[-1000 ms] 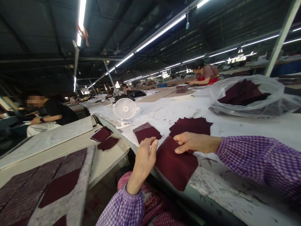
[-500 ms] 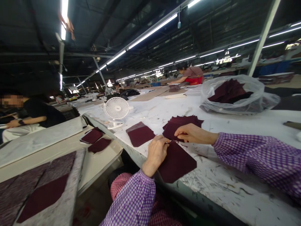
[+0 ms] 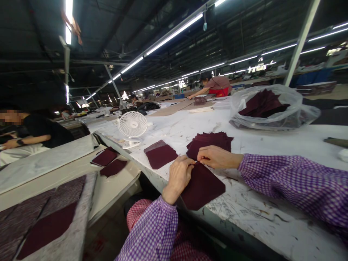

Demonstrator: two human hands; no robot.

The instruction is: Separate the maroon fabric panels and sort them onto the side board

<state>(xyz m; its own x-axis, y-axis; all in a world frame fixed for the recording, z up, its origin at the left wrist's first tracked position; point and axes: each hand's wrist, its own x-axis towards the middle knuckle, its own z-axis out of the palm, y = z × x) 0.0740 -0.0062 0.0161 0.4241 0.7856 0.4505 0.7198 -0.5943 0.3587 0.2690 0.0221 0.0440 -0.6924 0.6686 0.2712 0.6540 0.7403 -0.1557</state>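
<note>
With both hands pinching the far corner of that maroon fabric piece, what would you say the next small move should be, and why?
Probably peel the top layer back from that corner. The left hand and right hand meet fingertip to fingertip at the far corner of the maroon piece, which lies flat at the table edge, apart from the fanned stack. Whether it has two layers is unclear.

Both hands meet at the far corner of a dark red cloth piece (image 3: 202, 186) on the white table (image 3: 272, 214): left hand (image 3: 179, 177) pinching, right hand (image 3: 216, 157) beside it. A stack of cloth pieces (image 3: 210, 142) lies just behind.
</note>
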